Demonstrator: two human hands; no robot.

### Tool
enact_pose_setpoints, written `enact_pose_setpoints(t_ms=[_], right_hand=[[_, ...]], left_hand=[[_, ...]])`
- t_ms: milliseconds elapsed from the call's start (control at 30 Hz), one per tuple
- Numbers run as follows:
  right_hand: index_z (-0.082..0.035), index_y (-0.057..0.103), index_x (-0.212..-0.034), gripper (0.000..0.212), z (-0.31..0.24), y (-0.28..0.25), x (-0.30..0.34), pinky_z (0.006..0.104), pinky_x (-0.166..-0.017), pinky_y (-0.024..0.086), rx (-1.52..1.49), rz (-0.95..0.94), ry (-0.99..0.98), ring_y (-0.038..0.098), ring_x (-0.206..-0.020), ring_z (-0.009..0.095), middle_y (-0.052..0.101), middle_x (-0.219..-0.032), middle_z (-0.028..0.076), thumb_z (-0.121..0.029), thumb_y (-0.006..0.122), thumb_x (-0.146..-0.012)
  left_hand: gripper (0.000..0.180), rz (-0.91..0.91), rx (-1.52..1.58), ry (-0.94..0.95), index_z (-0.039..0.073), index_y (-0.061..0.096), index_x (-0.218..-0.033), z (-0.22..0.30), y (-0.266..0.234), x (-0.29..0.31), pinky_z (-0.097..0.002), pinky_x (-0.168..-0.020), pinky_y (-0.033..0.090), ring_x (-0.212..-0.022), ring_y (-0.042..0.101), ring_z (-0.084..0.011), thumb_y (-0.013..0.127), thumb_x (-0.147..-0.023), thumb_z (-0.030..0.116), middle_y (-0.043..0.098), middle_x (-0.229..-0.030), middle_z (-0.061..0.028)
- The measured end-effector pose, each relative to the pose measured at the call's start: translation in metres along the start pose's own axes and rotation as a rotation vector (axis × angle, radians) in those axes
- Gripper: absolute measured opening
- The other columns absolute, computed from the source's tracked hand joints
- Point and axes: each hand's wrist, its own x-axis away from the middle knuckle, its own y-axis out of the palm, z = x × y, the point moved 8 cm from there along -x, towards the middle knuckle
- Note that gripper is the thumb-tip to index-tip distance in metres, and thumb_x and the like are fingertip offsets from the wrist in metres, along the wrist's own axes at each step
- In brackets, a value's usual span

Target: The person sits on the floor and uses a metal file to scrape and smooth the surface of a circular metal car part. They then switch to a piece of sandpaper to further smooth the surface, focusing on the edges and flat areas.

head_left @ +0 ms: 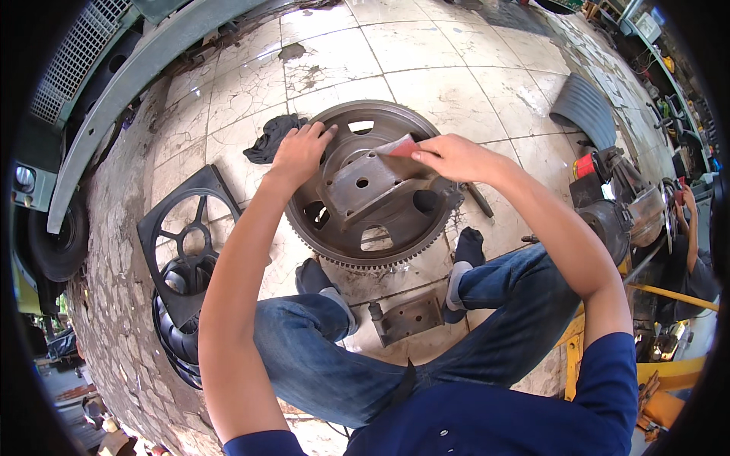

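A large dark flywheel (365,254) with a toothed rim lies on the floor tiles between my feet. On its middle rests a grey metal bracket (342,190) with a flat, drilled face. My right hand (452,158) pinches a folded piece of red-backed sandpaper (403,147) against the bracket's upper right edge. Over the flywheel's upper left rim curl the fingers of my left hand (300,152); its thumb is partly hidden. Just beyond that hand is a crumpled black cloth (268,142).
A black fan shroud (220,186) lies on the left, near a vehicle bumper (114,99). A second metal bracket (391,323) sits between my feet. A dark rod (480,201) is right of the flywheel. Farther right are a ribbed grey panel (589,106), machinery (608,220) and another person (692,266).
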Motion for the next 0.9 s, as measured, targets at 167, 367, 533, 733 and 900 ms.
enact_pose_setpoints(t_ms=[167, 367, 533, 733, 900], right_hand=[[-0.003, 0.068, -0.115, 0.036, -0.009, 0.005, 0.004, 0.0457, -0.083, 0.051, 0.071, -0.023, -0.053, 0.067, -0.091, 0.040, 0.070, -0.097, 0.023, -0.034, 0.052, -0.102], [-0.002, 0.068, -0.107, 0.034, -0.018, 0.010, 0.004, 0.0470, -0.084, 0.051, 0.104, 0.042, -0.129, 0.066, -0.093, 0.041, 0.070, -0.098, 0.023, -0.031, 0.051, -0.102], [-0.003, 0.068, -0.106, 0.031, -0.012, 0.010, -0.001, 0.0486, -0.082, 0.051, 0.075, 0.012, -0.107, 0.066, -0.090, 0.042, 0.070, -0.093, 0.023, -0.030, 0.052, -0.102], [-0.002, 0.066, -0.101, 0.033, -0.016, 0.013, 0.003, 0.0480, -0.079, 0.051, 0.089, 0.031, -0.178, 0.066, -0.088, 0.042, 0.069, -0.089, 0.023, -0.031, 0.052, -0.102], [-0.001, 0.065, -0.098, 0.032, -0.004, 0.010, 0.000, 0.0495, -0.080, 0.051, 0.104, 0.031, -0.112, 0.066, -0.090, 0.041, 0.068, -0.091, 0.023, -0.030, 0.052, -0.102]], left_hand=[[0.054, -0.007, -0.034, 0.014, 0.016, 0.060, -0.136, 0.003, 0.001, 0.004, -0.0390, -0.092, 0.048, -0.114, 0.058, -0.0246, 0.057, -0.084, 0.001, 0.058, -0.119, -0.0058], [0.051, 0.050, -0.040, 0.019, 0.013, 0.062, -0.134, 0.009, 0.000, 0.005, -0.0387, -0.092, 0.047, -0.112, 0.058, -0.0243, 0.058, -0.084, 0.002, 0.058, -0.119, -0.0061], [0.049, 0.033, -0.051, -0.010, 0.011, 0.063, -0.132, 0.013, 0.001, -0.005, -0.0386, -0.090, 0.047, -0.110, 0.058, -0.0248, 0.061, -0.083, 0.004, 0.058, -0.120, -0.0062], [0.048, 0.019, -0.079, -0.009, 0.010, 0.063, -0.131, 0.014, 0.002, -0.007, -0.0395, -0.091, 0.048, -0.110, 0.058, -0.0242, 0.061, -0.083, 0.004, 0.058, -0.120, -0.0063], [0.045, 0.092, -0.069, -0.051, 0.009, 0.064, -0.128, 0.016, -0.001, -0.007, -0.0377, -0.095, 0.046, -0.115, 0.056, -0.0227, 0.060, -0.084, 0.005, 0.059, -0.123, -0.0047]])
